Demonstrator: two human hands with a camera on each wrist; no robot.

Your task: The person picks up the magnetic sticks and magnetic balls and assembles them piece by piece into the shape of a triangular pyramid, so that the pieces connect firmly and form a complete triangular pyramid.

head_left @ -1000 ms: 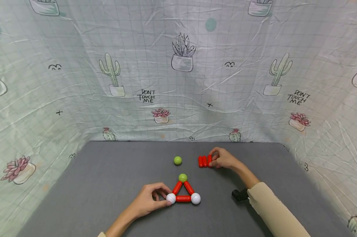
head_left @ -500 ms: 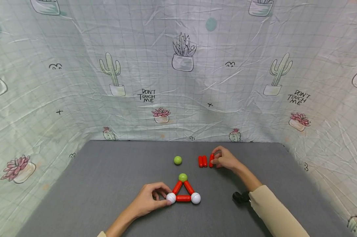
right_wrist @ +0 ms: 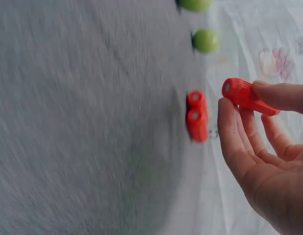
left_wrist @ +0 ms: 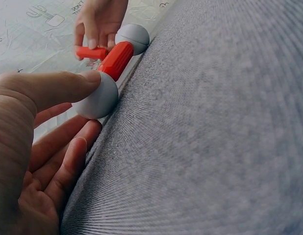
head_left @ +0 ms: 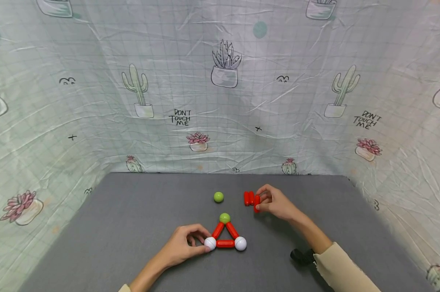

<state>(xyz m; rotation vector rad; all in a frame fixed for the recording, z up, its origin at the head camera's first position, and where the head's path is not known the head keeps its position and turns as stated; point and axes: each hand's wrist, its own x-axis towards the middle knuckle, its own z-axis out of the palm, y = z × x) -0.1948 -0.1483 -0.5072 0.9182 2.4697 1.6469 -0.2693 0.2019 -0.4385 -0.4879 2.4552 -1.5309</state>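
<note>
1. Your left hand (head_left: 185,244) pinches the left white ball (head_left: 210,243) at the near left corner of a triangle on the grey table (head_left: 139,211); the thumb is on the near side, and the other fingers curve behind.
2. The triangle lies in front of you. The bottom red rod (head_left: 225,243) joins that ball to the right white ball (head_left: 240,243). The left red rod (head_left: 218,230) and the right red rod (head_left: 232,230) slant from the white balls up to the joined green ball (head_left: 225,218) at the far corner.
3. Your right hand (head_left: 278,204) holds a single red rod (head_left: 257,201) between thumb and fingertips; the right wrist view shows its round end with a grey centre.
4. Just left of that rod, two loose red rods (head_left: 246,198) lie side by side on the table.
5. Further left, the loose green ball (head_left: 218,197) rests apart, beyond the triangle's far corner.
6. A black object (head_left: 302,256) sits by the cuff of your beige right sleeve (head_left: 344,269).
7. A pale curtain (head_left: 183,73) printed with potted cacti stands behind the table.
</note>
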